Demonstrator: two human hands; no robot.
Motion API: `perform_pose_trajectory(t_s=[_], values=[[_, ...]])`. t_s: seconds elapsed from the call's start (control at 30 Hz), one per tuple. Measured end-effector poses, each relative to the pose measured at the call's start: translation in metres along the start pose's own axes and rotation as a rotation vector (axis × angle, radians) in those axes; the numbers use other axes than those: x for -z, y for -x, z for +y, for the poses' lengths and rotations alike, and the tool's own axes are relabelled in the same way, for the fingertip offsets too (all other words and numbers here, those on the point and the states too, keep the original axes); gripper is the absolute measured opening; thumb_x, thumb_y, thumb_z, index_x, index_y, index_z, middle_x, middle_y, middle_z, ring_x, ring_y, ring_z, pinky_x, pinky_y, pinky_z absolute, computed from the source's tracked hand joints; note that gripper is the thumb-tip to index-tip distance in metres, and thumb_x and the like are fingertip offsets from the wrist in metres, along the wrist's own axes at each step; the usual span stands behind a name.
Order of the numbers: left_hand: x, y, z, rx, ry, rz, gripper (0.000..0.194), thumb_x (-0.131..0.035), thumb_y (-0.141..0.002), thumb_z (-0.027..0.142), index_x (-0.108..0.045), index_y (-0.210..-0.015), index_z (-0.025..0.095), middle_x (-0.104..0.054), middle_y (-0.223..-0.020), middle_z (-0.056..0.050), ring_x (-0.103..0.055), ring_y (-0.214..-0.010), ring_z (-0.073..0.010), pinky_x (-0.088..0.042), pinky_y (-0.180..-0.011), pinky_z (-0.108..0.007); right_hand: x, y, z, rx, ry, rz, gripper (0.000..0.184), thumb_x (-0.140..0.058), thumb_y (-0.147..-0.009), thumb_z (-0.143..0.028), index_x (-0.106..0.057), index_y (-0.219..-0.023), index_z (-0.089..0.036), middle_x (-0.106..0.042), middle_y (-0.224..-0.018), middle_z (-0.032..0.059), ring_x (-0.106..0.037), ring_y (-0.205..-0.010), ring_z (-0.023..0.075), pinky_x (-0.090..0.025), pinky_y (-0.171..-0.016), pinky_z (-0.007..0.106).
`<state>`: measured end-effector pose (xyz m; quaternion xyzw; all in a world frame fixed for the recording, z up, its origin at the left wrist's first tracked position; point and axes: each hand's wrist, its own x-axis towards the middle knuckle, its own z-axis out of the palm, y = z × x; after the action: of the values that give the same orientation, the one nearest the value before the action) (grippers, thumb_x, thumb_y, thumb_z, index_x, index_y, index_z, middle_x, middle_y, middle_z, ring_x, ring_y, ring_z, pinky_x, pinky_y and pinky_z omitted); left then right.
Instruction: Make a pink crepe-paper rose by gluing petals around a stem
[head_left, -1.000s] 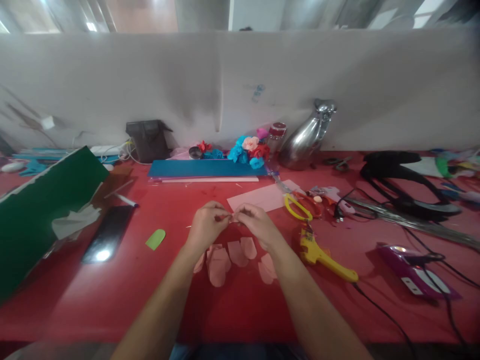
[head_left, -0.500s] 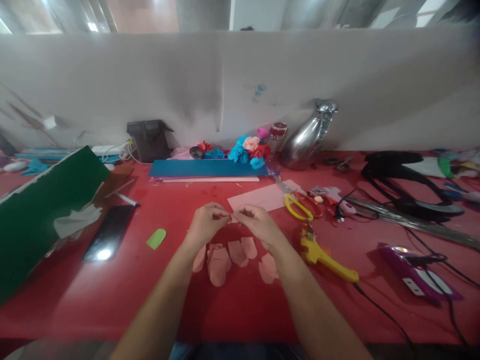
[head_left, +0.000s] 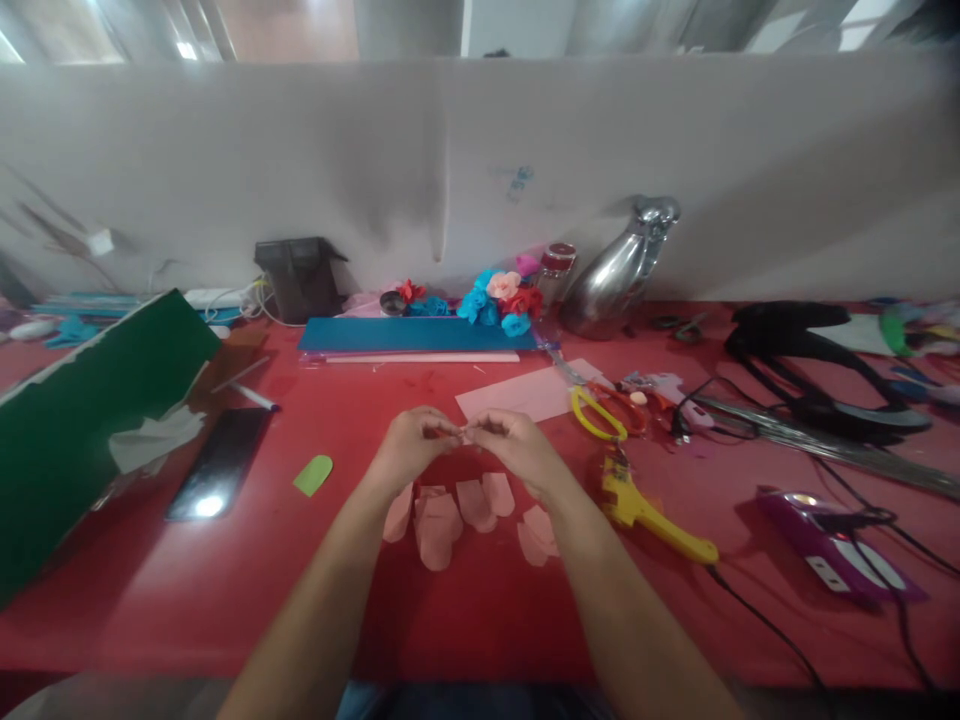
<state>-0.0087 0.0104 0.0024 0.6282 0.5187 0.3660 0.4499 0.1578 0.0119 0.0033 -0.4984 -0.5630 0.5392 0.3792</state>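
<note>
My left hand (head_left: 411, 446) and my right hand (head_left: 514, 446) meet above the red table (head_left: 225, 590), fingertips pinched together on a small pink paper piece (head_left: 466, 434); most of it is hidden by my fingers. Below my wrists several cut pink paper petals (head_left: 438, 518) lie flat on the table. A pink paper sheet (head_left: 525, 396) lies just beyond my hands.
Yellow-handled scissors (head_left: 596, 415) and a yellow glue gun (head_left: 649, 508) lie to the right, with a purple device (head_left: 825, 545) and black cables further right. A phone (head_left: 217, 465), a green paper petal (head_left: 313, 475) and a green board (head_left: 82, 410) are left. Paper flowers (head_left: 501, 298), blue sheets (head_left: 416, 335) and a metal jug (head_left: 615, 270) stand at the back.
Both hands stay pinched together on the pink piece, with only slight finger movement. Nothing else has moved.
</note>
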Motion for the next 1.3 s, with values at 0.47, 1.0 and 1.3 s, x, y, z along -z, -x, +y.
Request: perform_pose_trajectory(t_s=[0.47, 1.0, 1.3], values=[[0.0019, -0.0002, 0.0019, 0.040, 0.015, 0.041, 0.008, -0.061, -0.069, 0.020, -0.070, -0.070, 0.018, -0.064, -0.083, -0.004, -0.060, -0.076, -0.0148, -0.047, -0.071, -0.026, 0.0027, 0.0018, -0.0071, -0.005, -0.079, -0.026, 0.011, -0.064, -0.069, -0.027, -0.065, -0.071, -0.016, -0.070, -0.072, 0.0040, -0.059, -0.067, 0.0135, -0.043, -0.072, 0.029], [0.0015, 0.0012, 0.0030, 0.020, 0.001, -0.016, 0.009, -0.060, -0.070, 0.021, -0.069, -0.070, 0.018, -0.061, -0.087, -0.005, -0.059, -0.074, -0.0136, -0.047, -0.067, -0.025, 0.0033, 0.0018, -0.0066, 0.009, -0.024, 0.012, 0.010, -0.065, -0.066, -0.026, -0.065, -0.071, -0.017, -0.067, -0.069, 0.0009, -0.058, -0.068, 0.0137, -0.043, -0.071, 0.029], [0.0020, -0.0004, -0.0011, 0.021, 0.005, 0.025, 0.007, -0.061, -0.068, 0.019, -0.068, -0.067, 0.019, -0.061, -0.085, -0.004, -0.059, -0.075, -0.0139, -0.046, -0.070, -0.025, 0.0027, 0.0017, -0.0055, 0.014, -0.077, 0.005, 0.008, -0.065, -0.067, -0.024, -0.064, -0.073, -0.019, -0.067, -0.071, 0.0004, -0.061, -0.072, 0.0146, -0.044, -0.075, 0.030]])
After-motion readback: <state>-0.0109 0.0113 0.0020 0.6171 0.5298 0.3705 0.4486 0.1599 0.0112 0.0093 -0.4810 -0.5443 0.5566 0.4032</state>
